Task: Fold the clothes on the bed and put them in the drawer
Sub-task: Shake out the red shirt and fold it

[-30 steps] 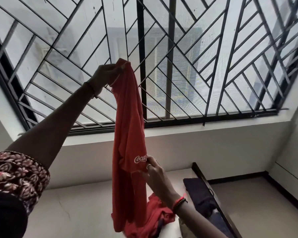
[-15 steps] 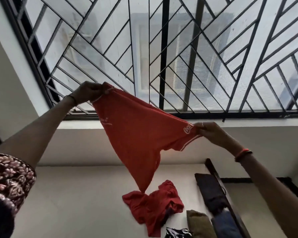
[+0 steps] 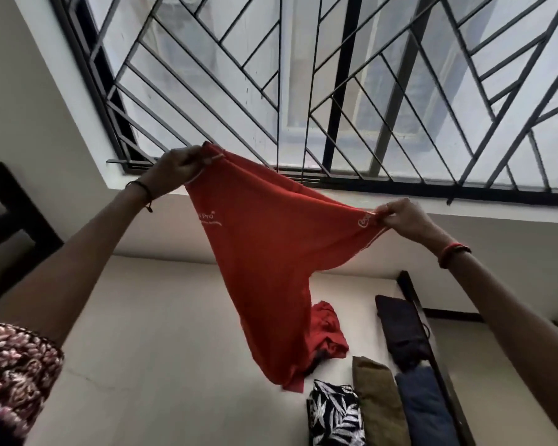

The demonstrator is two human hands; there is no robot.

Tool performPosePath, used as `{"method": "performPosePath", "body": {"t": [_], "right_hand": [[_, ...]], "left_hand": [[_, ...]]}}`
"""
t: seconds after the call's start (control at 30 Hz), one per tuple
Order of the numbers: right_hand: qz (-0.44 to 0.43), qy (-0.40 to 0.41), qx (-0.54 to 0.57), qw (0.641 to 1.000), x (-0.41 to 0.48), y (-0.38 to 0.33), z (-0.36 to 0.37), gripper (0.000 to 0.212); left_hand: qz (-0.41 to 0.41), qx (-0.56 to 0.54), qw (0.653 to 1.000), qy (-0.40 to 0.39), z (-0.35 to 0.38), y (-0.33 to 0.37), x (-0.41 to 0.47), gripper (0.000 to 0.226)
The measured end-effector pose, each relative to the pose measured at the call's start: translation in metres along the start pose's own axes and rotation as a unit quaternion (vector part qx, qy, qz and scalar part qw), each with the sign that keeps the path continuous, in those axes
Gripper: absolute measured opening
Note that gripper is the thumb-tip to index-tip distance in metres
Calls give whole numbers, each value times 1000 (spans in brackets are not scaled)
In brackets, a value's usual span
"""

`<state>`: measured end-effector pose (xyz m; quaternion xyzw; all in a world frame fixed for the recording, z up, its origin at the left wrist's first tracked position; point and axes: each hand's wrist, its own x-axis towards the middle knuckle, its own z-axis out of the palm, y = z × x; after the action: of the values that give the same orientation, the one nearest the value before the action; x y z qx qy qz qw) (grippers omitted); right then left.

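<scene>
Red shirt [image 3: 264, 252] hangs stretched in the air above the bed [image 3: 174, 333]. My left hand [image 3: 174, 167] grips one top corner, fingers curled round the bunched cloth. My right hand [image 3: 403, 217] pinches the opposite corner, beside a white logo. The middle sags to a point over the bed. On the bed lie a crumpled red garment [image 3: 327, 329] and, by the bed's right edge, folded clothes [image 3: 377, 397] in a row.
</scene>
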<state>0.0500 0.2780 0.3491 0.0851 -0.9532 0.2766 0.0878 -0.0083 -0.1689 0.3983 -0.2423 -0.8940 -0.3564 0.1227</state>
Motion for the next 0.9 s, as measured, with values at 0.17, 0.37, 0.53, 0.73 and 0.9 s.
{"method": "performPosePath", "body": {"t": [0.17, 0.37, 0.53, 0.73, 0.9], "right_hand": [[110, -88, -38, 989, -4, -20, 21, 21], [289, -162, 271, 904, 13, -31, 55, 17], [304, -128, 422, 844, 51, -39, 129, 19], [281, -47, 433, 855, 119, -66, 203, 15], [158, 52, 343, 924, 164, -84, 209, 16]], "left_hand": [[-80, -121, 982, -124, -6, -1, -25, 35], [-168, -178, 955, -169, -31, -40, -30, 70], [-207, -91, 969, -97, -23, -88, -17, 29], [-221, 14, 975, 18, -26, -147, 3, 39], [-179, 71, 976, 105, -62, -160, 22, 37]]}}
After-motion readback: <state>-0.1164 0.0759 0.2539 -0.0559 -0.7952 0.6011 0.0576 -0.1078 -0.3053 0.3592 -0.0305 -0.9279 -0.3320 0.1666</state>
